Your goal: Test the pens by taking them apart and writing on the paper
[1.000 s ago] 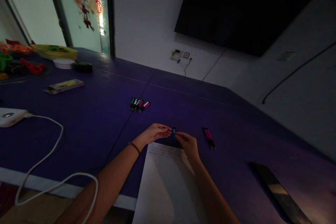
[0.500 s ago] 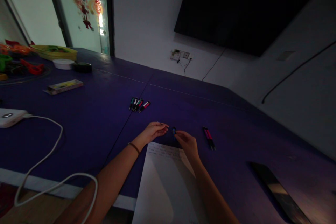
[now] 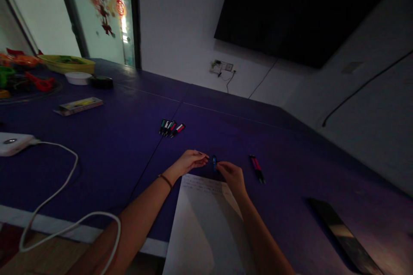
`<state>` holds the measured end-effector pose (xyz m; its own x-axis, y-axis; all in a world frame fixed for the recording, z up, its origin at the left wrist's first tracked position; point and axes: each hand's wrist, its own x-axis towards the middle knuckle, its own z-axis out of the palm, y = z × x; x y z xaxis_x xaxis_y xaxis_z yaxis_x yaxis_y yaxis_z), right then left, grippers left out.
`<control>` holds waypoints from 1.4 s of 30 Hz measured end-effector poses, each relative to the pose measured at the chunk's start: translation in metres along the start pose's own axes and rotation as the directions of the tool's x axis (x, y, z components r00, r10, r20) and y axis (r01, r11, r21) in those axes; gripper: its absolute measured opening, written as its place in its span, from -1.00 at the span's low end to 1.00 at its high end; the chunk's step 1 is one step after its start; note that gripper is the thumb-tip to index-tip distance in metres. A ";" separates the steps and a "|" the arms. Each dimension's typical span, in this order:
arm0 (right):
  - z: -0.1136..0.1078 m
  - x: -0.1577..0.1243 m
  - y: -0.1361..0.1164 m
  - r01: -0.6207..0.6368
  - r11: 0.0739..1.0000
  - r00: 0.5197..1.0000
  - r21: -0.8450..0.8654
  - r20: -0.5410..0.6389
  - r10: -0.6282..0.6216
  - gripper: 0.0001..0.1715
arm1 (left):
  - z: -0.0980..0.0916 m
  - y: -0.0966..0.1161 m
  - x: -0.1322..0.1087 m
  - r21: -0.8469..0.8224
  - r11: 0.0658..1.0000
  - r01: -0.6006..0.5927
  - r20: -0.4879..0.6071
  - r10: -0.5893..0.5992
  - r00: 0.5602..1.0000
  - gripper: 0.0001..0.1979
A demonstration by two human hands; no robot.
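Observation:
Between my hands, just beyond the top of a sheet of paper (image 3: 196, 223), stands out a short blue and black pen (image 3: 214, 163). My right hand (image 3: 231, 176) has its fingertips pinched at the side of this pen. My left hand (image 3: 192, 160) is closed, thumb against fingers, close to the pen's left side. A thin dark sliver shows at its fingertips, too small to name. Handwriting covers the top of the paper, which lies under my right wrist. To the right lie two pink and black pens (image 3: 257, 169).
Several short pens (image 3: 171, 128) in green, white and pink lie farther out. A black phone-like slab (image 3: 343, 234) is at the right. At left are a white power bank (image 3: 14, 144) with a cable (image 3: 75, 161), a small box (image 3: 80, 105) and a yellow basket (image 3: 67, 65).
Both hands shift very slightly to the right. A little more of the blue pen shows between them. Everything else on the table stays in place.

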<state>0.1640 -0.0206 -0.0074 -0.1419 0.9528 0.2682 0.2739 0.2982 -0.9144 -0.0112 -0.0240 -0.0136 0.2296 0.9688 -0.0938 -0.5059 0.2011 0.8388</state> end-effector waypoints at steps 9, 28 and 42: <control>-0.022 0.011 0.002 -0.064 0.995 0.995 -0.080 0.072 0.070 -0.86 | -0.003 0.003 0.003 0.114 0.986 -0.126 -0.169 0.144 0.975 -0.84; -0.054 0.016 0.014 -0.063 0.860 0.888 -0.506 0.364 0.280 -0.85 | -0.004 -0.003 0.003 0.906 0.330 -0.264 0.200 0.215 0.956 -0.86; 0.000 -0.008 -0.003 0.206 0.503 0.966 -0.840 0.091 -0.244 -0.71 | 0.000 -0.002 0.000 0.875 0.386 -0.292 0.152 0.354 0.923 -0.86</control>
<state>0.1643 -0.0289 -0.0063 -0.2903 0.8422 0.4544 0.9071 0.3934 -0.1496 -0.0103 -0.0240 -0.0155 0.1594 0.9432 0.2914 0.4656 -0.3321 0.8203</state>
